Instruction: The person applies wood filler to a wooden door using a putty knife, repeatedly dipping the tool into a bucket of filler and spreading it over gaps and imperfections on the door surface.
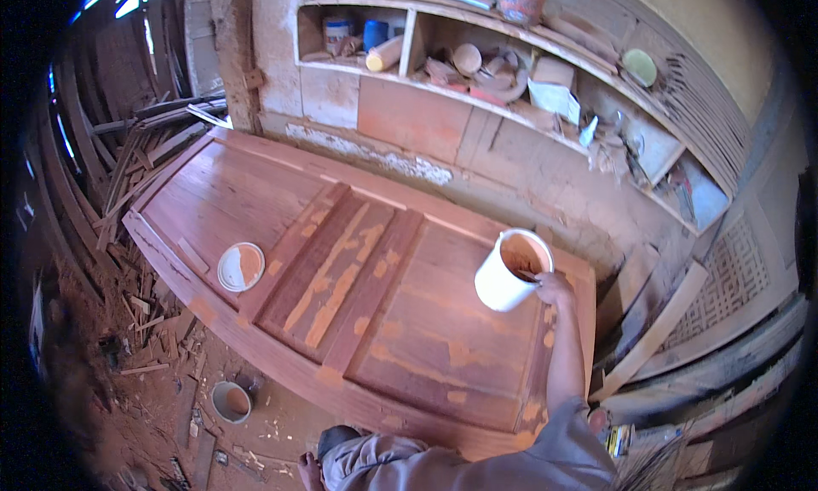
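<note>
My right hand (555, 288) is at the rim of a white bucket (498, 282), its fingers closed near the opening. What they grip is too small to make out; a thin thing shows beside them inside the rim. Orange-brown paste (521, 254) lines the bucket's inside. Under it lies a large reddish wooden panel door (464, 321), flat, with orange filler patches (336, 295) along its boards. A round white lid (241, 266), partly smeared with paste, rests on the door's left part. At the lower edge, what looks like my left hand (310, 471) is partly cut off, its fingers unclear.
Behind the door, wall shelves (511, 108) hold tins, containers and dusty odds and ends. Scrap wood (145, 163) is heaped at the left. A grey bucket (231, 401) stands on the littered floor. Long boards (707, 355) lean at the right.
</note>
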A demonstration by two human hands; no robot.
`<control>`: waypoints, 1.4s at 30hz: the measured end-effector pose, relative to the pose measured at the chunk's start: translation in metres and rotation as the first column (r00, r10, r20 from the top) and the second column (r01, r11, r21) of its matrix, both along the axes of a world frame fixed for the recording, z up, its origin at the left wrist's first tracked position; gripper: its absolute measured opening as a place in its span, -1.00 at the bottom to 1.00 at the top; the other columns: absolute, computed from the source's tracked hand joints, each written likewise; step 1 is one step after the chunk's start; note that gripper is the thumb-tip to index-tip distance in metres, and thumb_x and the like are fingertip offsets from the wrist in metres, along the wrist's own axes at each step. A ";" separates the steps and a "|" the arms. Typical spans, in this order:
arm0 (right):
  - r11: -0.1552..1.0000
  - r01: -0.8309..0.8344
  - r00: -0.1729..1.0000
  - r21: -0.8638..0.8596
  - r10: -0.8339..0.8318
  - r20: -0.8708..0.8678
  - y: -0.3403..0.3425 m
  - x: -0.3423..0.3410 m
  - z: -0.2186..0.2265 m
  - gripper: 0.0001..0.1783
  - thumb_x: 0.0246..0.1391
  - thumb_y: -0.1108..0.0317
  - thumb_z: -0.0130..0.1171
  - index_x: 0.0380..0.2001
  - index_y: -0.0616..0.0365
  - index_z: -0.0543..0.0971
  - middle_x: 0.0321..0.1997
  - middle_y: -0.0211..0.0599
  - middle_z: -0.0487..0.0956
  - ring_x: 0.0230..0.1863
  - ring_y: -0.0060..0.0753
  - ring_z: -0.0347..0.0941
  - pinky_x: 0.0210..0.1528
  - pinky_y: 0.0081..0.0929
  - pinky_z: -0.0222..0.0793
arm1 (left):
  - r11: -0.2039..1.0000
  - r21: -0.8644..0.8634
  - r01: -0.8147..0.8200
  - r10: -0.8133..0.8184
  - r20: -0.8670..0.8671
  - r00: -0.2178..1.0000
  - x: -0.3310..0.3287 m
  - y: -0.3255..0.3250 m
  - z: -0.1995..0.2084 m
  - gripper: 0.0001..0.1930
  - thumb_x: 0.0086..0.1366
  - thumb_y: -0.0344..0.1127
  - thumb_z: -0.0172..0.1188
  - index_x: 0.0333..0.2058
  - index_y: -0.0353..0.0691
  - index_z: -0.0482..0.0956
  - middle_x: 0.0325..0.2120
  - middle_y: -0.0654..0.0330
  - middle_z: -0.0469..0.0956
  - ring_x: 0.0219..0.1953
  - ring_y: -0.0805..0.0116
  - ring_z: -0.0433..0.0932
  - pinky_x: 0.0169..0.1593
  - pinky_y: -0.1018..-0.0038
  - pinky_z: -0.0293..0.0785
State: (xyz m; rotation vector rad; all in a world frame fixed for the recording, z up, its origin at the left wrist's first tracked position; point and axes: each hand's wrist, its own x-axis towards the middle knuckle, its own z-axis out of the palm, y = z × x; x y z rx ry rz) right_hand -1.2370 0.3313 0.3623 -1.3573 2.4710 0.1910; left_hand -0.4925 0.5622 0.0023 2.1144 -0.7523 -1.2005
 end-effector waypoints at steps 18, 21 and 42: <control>0.955 0.120 0.945 -0.271 -0.194 -0.265 -0.045 0.169 0.003 -0.71 0.14 0.27 0.09 -0.16 0.26 0.44 -0.05 0.10 0.50 -0.10 0.16 0.51 -0.09 0.03 0.42 | 0.972 0.140 0.187 -0.200 0.084 0.976 -0.024 -0.038 0.096 -0.50 0.29 0.01 0.08 -0.05 -0.37 0.55 -0.17 -0.17 0.60 -0.06 -0.03 0.59 0.02 0.23 0.48; 0.940 0.005 0.914 -0.342 -0.143 -0.380 -0.044 0.160 -0.012 -0.73 0.12 0.31 0.15 -0.18 0.25 0.46 -0.07 0.07 0.51 -0.11 0.14 0.52 -0.11 0.00 0.44 | 0.995 -0.030 0.096 -0.094 0.045 0.995 -0.020 -0.035 0.079 -0.51 0.29 -0.02 0.07 -0.06 -0.37 0.54 -0.19 -0.18 0.61 -0.06 -0.01 0.60 0.00 0.24 0.50; 0.893 -0.203 0.978 -0.402 0.206 -0.037 0.125 0.298 0.012 -0.73 0.00 0.39 0.30 -0.32 0.29 0.44 -0.23 0.05 0.51 -0.16 0.17 0.48 -0.16 -0.03 0.35 | 0.915 0.214 -0.341 0.381 -0.183 0.906 0.120 0.079 -0.018 -0.66 0.35 -0.11 0.06 -0.14 -0.32 0.44 -0.31 0.17 0.51 -0.40 0.34 0.60 -0.46 0.48 0.43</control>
